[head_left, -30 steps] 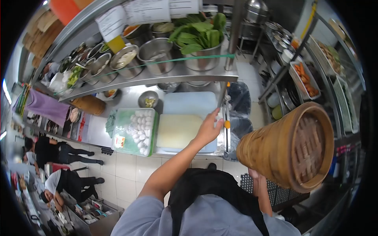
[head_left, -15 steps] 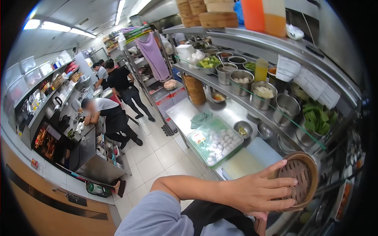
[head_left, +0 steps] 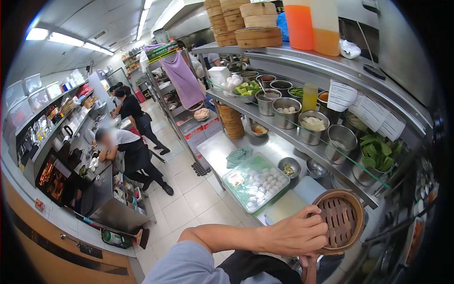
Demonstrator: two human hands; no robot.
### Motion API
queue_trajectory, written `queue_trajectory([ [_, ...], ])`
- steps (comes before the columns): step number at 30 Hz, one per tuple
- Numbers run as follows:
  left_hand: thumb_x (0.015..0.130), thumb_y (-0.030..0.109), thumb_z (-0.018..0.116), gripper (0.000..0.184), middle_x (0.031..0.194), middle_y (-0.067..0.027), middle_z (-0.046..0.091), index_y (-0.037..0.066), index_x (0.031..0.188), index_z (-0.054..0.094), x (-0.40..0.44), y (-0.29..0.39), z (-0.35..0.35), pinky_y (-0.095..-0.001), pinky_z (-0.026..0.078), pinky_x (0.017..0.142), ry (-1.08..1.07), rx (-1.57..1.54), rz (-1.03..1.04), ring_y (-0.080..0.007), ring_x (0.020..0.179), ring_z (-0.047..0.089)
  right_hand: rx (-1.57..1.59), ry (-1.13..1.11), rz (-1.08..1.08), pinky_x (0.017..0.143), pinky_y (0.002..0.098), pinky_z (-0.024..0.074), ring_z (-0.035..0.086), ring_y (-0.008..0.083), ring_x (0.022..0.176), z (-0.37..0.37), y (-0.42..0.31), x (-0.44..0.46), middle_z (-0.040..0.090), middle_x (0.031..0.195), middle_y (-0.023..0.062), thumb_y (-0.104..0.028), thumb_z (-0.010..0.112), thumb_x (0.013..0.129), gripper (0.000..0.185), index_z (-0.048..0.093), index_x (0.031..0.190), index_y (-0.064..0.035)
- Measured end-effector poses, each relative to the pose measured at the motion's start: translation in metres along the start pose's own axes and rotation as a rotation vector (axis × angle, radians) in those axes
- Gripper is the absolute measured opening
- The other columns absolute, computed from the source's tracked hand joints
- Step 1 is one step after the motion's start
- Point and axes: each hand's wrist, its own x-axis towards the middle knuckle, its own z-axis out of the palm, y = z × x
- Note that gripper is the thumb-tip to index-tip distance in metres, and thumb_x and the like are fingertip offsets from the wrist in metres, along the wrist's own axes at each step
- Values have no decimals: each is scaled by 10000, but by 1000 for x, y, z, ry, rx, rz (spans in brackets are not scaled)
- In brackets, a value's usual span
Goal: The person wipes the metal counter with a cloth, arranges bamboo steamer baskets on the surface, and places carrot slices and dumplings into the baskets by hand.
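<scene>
Left hand (head_left: 300, 232): fingers clamped on the bamboo steamer (head_left: 343, 220), apparently steadying it.
Right hand (head_left: 309, 261): underneath, likely supporting; finger state unclear.

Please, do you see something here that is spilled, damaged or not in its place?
I see no spill or damage. Slightly untidy: the green cloth lies crumpled on the steel counter beside the plastic container, not folded or hung.

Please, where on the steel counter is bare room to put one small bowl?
On the counter, bare steel shows left of the green cloth and between it and the standing steamer stack. The shelf above is crowded with pots; the held steamer partly hides the boards.
</scene>
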Motion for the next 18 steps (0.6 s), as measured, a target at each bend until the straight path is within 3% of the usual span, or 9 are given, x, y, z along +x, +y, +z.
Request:
queue_trajectory([
  [3, 786, 339, 728, 327, 888, -53, 485, 107, 911, 536, -1, 2, -3, -478, 391, 1036, 77, -97, -17, -245, 886, 543, 6, 14, -22, 1150, 494, 412, 449, 299, 1400, -8, -1, -10, 454, 1532, 130, -443, 602, 992, 651, 427, 1492, -66],
  [6, 726, 423, 840, 418, 896, -35, 514, 149, 908, 582, -9, -4, -19, -480, 438, 980, 92, -126, -118, -249, 894, 557, 17, 18, -76, 1149, 492, 414, 450, 297, 1398, -17, -2, -29, 451, 1533, 131, -446, 600, 993, 653, 424, 1493, -63],
  [7, 630, 480, 909, 525, 888, -13, 518, 162, 902, 591, -16, -11, -25, -476, 454, 933, 62, -123, -136, -246, 872, 559, 25, 8, -103, 1148, 491, 415, 451, 296, 1398, -16, -2, -35, 450, 1533, 131, -447, 599, 994, 654, 423, 1493, -62],
  [10, 531, 528, 958, 652, 863, -10, 506, 161, 854, 528, -30, -30, -41, -453, 422, 846, 23, 59, -233, -251, 814, 519, 39, 31, -179, 1147, 490, 417, 452, 294, 1397, -15, 0, -56, 447, 1535, 132, -450, 597, 996, 657, 420, 1494, -59],
  [13, 585, 518, 924, 671, 871, -72, 502, 95, 920, 525, -59, -72, 8, -447, 387, 823, -81, 60, -387, -291, 825, 505, 48, 66, -208, 1146, 491, 419, 453, 294, 1396, -18, -4, -71, 448, 1533, 134, -463, 603, 985, 678, 416, 1495, -59],
  [18, 619, 401, 899, 600, 957, -107, 539, 81, 1009, 573, -112, -152, 160, -467, 382, 869, -180, 147, -405, -331, 966, 523, 71, 148, -227, 1144, 496, 420, 452, 296, 1396, -30, -11, -103, 450, 1529, 137, -495, 620, 955, 727, 409, 1498, -60],
])
